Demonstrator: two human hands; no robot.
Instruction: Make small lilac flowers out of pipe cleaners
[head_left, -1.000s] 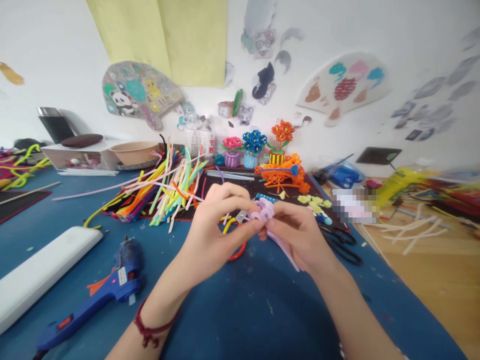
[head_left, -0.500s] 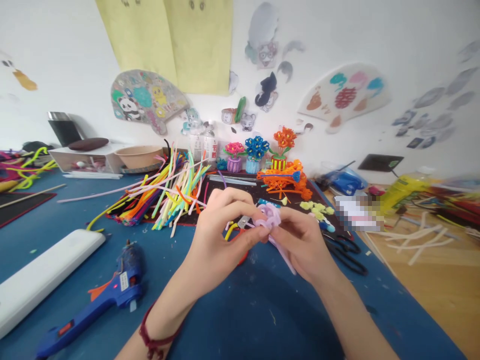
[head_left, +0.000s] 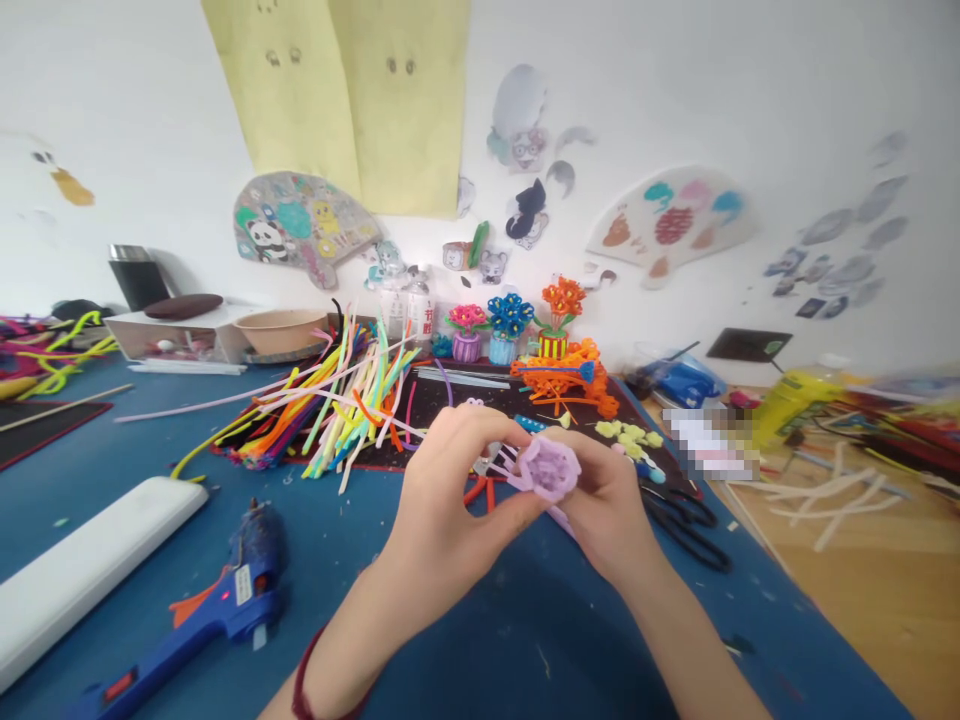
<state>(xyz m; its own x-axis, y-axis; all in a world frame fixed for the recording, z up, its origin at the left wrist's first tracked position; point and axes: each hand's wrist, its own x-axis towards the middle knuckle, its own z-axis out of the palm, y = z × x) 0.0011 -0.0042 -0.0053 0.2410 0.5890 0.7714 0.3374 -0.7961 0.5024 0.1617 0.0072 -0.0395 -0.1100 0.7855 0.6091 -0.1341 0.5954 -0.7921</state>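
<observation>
Lilac pipe-cleaner flower [head_left: 552, 470] sits mid-frame, fingers of left hand [head_left: 452, 505] and right hand [head_left: 611, 505] pinching it from both sides; suggest light, even pressure so it doesn't crush out of round.

Red 囍 [head_left: 674, 225] on white fan [head_left: 720, 232], red Chinese lettering [head_left: 427, 321] on bottle [head_left: 421, 300]

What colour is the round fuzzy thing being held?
The round fuzzy piece is light purple, clearest in the head view.
</observation>
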